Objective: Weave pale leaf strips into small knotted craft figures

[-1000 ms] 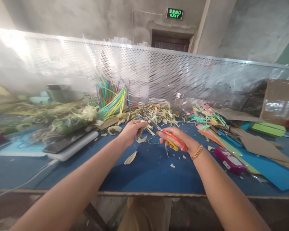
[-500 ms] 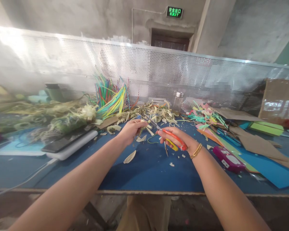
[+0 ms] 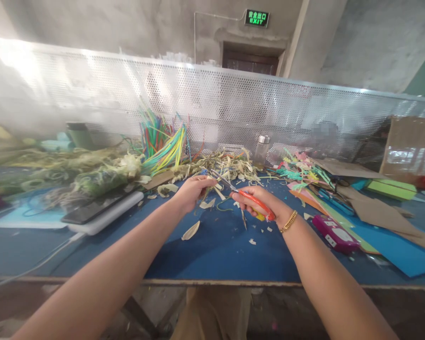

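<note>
My right hand (image 3: 252,197) is closed around the handles of a pair of scissors (image 3: 257,204) with one orange-red and one yellow handle. The blades point up and left, their tips close to my left fingertips. My left hand (image 3: 193,192) is pinched closed at the blade tips; what it holds is too small and hidden to make out. Just beyond both hands lies a pile of dried husk strips (image 3: 230,165). A pale husk piece (image 3: 191,230) rests on the blue table (image 3: 212,264) in front of my left hand, and small scraps are scattered below the scissors.
Left are a phone (image 3: 92,210), a white power bank (image 3: 109,217) with a cable, fibre bundles and colourful pipe cleaners (image 3: 163,146). A glass bottle (image 3: 262,150) stands behind. Right are a purple device (image 3: 335,233), coloured paper and cardboard (image 3: 386,215). A perforated metal screen (image 3: 198,104) borders the back.
The fingers of my right hand have closed further round the scissors, and less of the yellow handle shows. The blades look closer together. My left hand has barely moved.
</note>
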Demonstrator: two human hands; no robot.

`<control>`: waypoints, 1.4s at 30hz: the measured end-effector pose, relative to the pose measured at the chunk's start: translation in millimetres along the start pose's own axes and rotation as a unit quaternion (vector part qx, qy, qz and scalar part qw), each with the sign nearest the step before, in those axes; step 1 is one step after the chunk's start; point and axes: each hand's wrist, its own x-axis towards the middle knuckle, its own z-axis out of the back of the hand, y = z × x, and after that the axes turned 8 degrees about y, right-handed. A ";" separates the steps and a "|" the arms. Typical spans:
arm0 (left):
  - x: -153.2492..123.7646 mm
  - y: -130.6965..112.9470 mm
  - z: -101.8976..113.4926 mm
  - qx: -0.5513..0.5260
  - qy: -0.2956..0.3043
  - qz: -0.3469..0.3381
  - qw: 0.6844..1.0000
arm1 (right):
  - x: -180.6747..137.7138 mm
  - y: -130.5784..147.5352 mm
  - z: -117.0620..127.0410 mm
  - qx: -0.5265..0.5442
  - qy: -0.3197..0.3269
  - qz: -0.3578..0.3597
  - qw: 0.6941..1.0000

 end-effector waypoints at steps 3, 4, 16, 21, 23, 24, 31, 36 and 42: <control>0.4 0.1 0.1 -0.017 -0.004 0.008 1.000 | -1.5 0.7 0.1 0.009 -0.013 0.001 1.000; 0.8 0.5 0.2 -0.028 -0.008 0.010 1.000 | -1.6 0.8 -0.1 0.017 -0.021 0.004 1.000; -0.6 3.4 -6.8 -0.158 0.038 0.046 0.986 | 28.2 -17.4 -17.0 0.146 -0.213 0.147 0.955; -2.9 4.5 -7.8 -0.126 0.076 0.088 0.985 | 31.1 -19.1 -22.9 0.169 -0.224 0.194 0.940; -4.1 4.8 -8.3 -0.108 0.094 0.099 0.985 | 30.9 -19.0 -22.7 0.172 -0.231 0.193 0.938; -4.8 5.1 -8.9 -0.100 0.102 0.103 0.984 | 30.8 -19.1 -22.5 0.173 -0.233 0.191 0.938; -5.0 6.4 -13.0 -0.049 0.059 0.079 0.994 | 28.2 -16.6 -21.1 0.181 -0.211 0.177 0.944; -0.2 -0.3 -6.8 -0.090 -0.062 0.021 0.994 | 16.0 -7.5 -18.3 0.166 -0.139 0.057 0.975; 3.1 -5.0 -0.2 -0.129 -0.126 0.024 0.983 | 14.1 -7.5 -24.2 0.096 -0.065 0.001 0.993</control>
